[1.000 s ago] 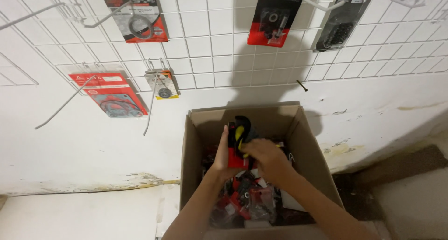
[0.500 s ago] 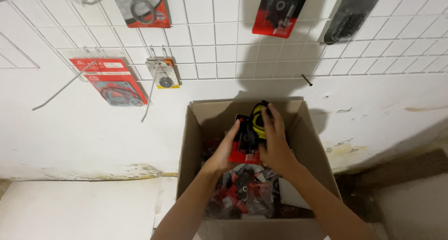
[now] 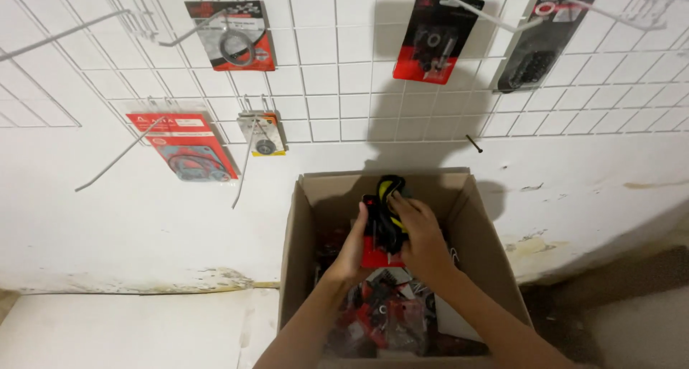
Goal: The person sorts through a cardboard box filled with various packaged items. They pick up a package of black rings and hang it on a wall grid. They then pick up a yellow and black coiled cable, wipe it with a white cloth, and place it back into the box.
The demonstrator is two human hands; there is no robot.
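Over an open cardboard box (image 3: 481, 218), both my hands hold one packaged part (image 3: 384, 218): a red backing card with a black and yellow item on it. My left hand (image 3: 352, 251) grips the card's left edge from below. My right hand (image 3: 423, 240) covers its right side, fingers on the black item. Inside the box lie several more red and black packaged parts (image 3: 387, 315).
A white wire grid panel (image 3: 344, 68) on the wall carries long hooks (image 3: 129, 150) and hanging packages: a red card with a ring (image 3: 233, 35), a red gasket card (image 3: 185, 145), a small yellow card (image 3: 263, 134), a red-black card (image 3: 430, 39), a dark pack (image 3: 542, 43).
Both hands lifted the package up out of the box toward its far rim, then lowered it slightly; the right hand shifted onto the black item.
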